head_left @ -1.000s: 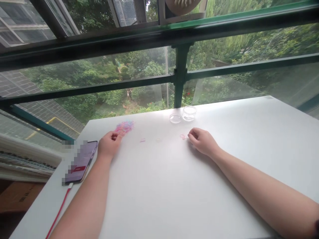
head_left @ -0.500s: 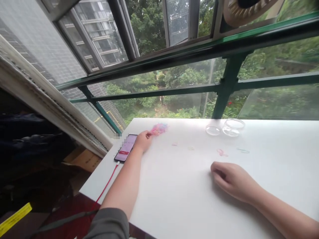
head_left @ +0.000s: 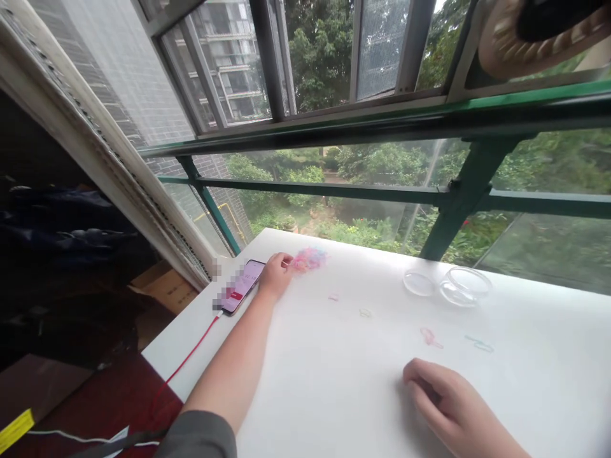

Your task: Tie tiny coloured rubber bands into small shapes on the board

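The right hand (head_left: 451,397) withdrew over the white table (head_left: 334,375) beside green railings (head_left: 461,197).

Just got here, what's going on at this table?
A person's left hand is at the edge of a pile of small coloured bands; whether it grips any is unclear. The right hand, loosely curled, is near a pink band and a green band. A clear jar stands farther back. A phone lies beside the left hand.
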